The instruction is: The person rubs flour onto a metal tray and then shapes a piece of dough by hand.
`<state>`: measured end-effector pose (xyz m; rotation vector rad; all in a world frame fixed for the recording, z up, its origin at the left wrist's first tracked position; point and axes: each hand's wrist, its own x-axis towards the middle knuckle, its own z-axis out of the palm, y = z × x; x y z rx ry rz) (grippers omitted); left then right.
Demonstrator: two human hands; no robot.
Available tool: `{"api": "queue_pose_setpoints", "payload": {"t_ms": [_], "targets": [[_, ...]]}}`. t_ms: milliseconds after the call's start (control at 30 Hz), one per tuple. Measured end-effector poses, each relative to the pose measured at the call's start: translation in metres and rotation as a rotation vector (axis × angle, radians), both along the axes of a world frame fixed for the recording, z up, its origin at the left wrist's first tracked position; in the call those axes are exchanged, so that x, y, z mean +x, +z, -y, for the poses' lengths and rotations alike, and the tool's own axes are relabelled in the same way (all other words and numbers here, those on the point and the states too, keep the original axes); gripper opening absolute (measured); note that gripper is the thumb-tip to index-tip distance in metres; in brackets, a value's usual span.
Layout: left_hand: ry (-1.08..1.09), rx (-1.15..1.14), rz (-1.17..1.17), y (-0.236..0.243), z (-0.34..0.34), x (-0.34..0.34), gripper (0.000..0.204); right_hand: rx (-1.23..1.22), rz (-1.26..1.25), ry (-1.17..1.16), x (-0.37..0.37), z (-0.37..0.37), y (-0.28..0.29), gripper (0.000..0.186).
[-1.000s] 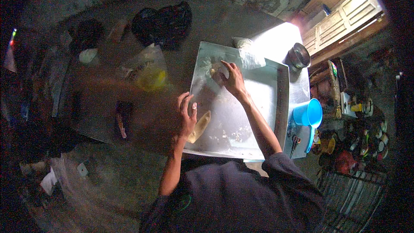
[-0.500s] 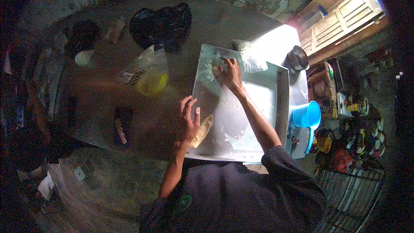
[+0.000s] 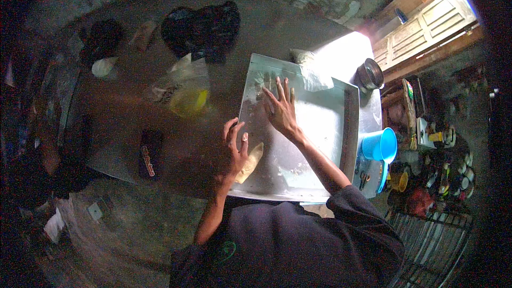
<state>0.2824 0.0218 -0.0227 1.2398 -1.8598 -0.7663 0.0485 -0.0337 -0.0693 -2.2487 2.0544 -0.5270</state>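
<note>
A wide, shallow metal tray (image 3: 320, 144) lies before me, with whitish smears on its floor. My right hand (image 3: 282, 112) is spread over the tray's far left part, palm down, with nothing held in it. At the tray's left rim, my left hand (image 3: 234, 149) has bent fingers touching the edge and its thumb apart. The thumb's tip carries something white. Beside that hand, inside the tray, is a pale yellow pointed thing (image 3: 252, 164), partly hidden by the hand; I cannot tell its kind.
A clear plastic bag with yellow contents (image 3: 189, 102) lies left of the tray; a black plastic bag (image 3: 200, 31) is farther back. A whitish bag (image 3: 316, 72) overlaps the far rim. A dark metal bowl (image 3: 369, 74), blue dipper (image 3: 380, 145) and scissors (image 3: 364, 178) sit to the right.
My right hand has come slightly nearer, and its curled fingers have straightened and spread flat. My left hand stays at the rim.
</note>
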Motion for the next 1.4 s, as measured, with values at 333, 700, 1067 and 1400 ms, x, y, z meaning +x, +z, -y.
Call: {"api": "queue_pose_setpoints", "payload": {"t_ms": [333, 700, 1067, 1400], "targets": [[-0.005, -0.004, 0.029, 0.006, 0.001, 0.0, 0.032, -0.042, 0.064, -0.112, -0.024, 0.023, -0.001, 0.067], [-0.019, -0.013, 0.024, -0.003, 0.001, 0.0, 0.032, -0.028, -0.061, -0.005, -0.018, 0.005, -0.002, 0.059], [-0.019, -0.003, 0.015, -0.001, 0.0, -0.002, 0.032, -0.007, 0.001, -0.144, -0.006, 0.02, -0.012, 0.052], [-0.017, -0.048, 0.01, -0.003, 0.001, -0.005, 0.03, -0.028, -0.105, 0.047, 0.002, 0.012, -0.026, 0.061]]}}
